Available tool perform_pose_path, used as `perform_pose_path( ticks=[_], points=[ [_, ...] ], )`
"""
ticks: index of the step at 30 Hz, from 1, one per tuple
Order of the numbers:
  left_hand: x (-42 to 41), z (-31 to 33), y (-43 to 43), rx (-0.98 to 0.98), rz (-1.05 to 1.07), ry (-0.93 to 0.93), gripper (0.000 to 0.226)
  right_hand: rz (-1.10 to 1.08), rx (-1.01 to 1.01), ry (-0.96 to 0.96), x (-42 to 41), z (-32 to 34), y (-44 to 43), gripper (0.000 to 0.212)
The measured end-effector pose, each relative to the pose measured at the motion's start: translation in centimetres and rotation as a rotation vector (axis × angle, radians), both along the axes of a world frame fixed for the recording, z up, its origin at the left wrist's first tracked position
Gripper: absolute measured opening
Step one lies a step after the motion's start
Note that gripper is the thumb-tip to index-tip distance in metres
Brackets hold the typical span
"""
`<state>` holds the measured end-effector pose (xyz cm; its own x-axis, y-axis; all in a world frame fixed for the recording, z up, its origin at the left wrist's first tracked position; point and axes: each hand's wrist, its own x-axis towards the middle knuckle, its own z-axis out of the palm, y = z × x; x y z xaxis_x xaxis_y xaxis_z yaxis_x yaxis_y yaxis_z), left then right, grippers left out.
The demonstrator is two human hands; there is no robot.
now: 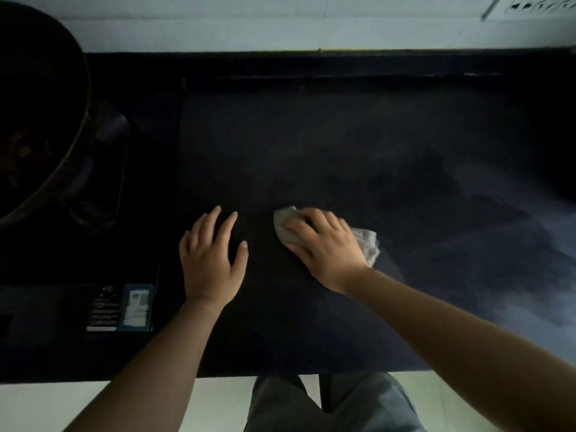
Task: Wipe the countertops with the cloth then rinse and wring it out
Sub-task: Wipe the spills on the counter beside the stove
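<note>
pale grey cloth [367, 244] on a black countertop [343, 151], white wall tiles [249, 26], grey trousers [336, 403].

left hand [212, 260] splayed flat, right hand [324, 241] pressing

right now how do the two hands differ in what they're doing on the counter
The right hand presses down on the pale cloth, fingers curled over it; the left hand is bare, with nothing under it but the dark countertop. The left hand's fingers are spread and straight; the right hand's are bent. The left sits nearer the stove. Both lie palm down near the front edge.
</note>
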<state>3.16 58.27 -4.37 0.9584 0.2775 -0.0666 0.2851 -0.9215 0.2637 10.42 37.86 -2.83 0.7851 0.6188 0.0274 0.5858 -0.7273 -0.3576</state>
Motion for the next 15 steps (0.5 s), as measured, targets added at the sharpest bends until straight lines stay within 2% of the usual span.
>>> perform_pose_path(
  ticks=[4, 9, 11, 15],
  points=[
    [-0.1, -0.2, 0.4, -0.023, -0.133, -0.027, 0.052, -0.121, -0.019, -0.021, 1.9, -0.1, -2.9, 0.038],
    [-0.2, -0.3, 0.5, -0.001, -0.182, -0.034, 0.053, -0.480, -0.019, -0.030, 5.0, -0.6, 2.1, 0.035],
    [-0.1, -0.4, 0.5, -0.004, -0.183, -0.038, 0.053, -0.442, -0.008, -0.041, 3.2, -0.7, 3.3, 0.034],
    [-0.4, -0.3, 0.7, -0.073, -0.238, -0.090, 0.050, -0.229, 0.018, -0.034, -4.0, -0.3, 1.6, 0.034]
  ],
)
